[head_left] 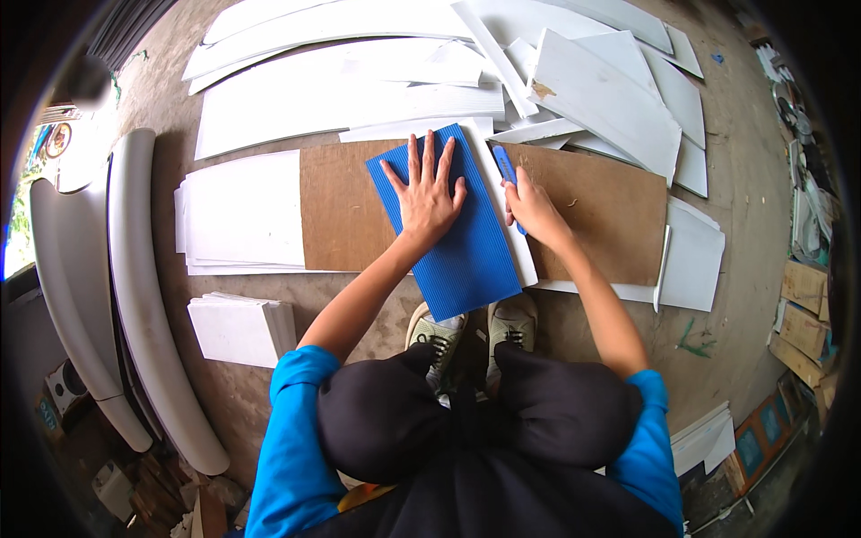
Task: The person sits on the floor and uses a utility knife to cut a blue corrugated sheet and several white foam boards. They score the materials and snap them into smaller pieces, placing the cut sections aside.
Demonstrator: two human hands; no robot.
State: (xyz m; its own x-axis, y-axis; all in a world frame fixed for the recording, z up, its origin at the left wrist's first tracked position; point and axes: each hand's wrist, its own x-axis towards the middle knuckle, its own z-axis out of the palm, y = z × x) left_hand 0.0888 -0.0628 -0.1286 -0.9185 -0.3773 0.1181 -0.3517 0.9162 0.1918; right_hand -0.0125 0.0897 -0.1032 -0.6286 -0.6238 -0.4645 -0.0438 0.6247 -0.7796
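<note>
My left hand lies flat with spread fingers on a blue ribbed plastic sheet, pressing on its upper part. Under the blue sheet's right side a white strip of board sticks out. My right hand is closed around a blue utility knife, held beside the white strip's right edge; whether its blade touches the board cannot be made out. Beneath these lies a brown wooden board, itself resting on white sheets.
Large white panels and offcuts lie piled beyond the board. A small stack of white pieces sits at the near left. White rolls lie along the left side. My shoes are close to the blue sheet's near end. Wooden boxes line the right.
</note>
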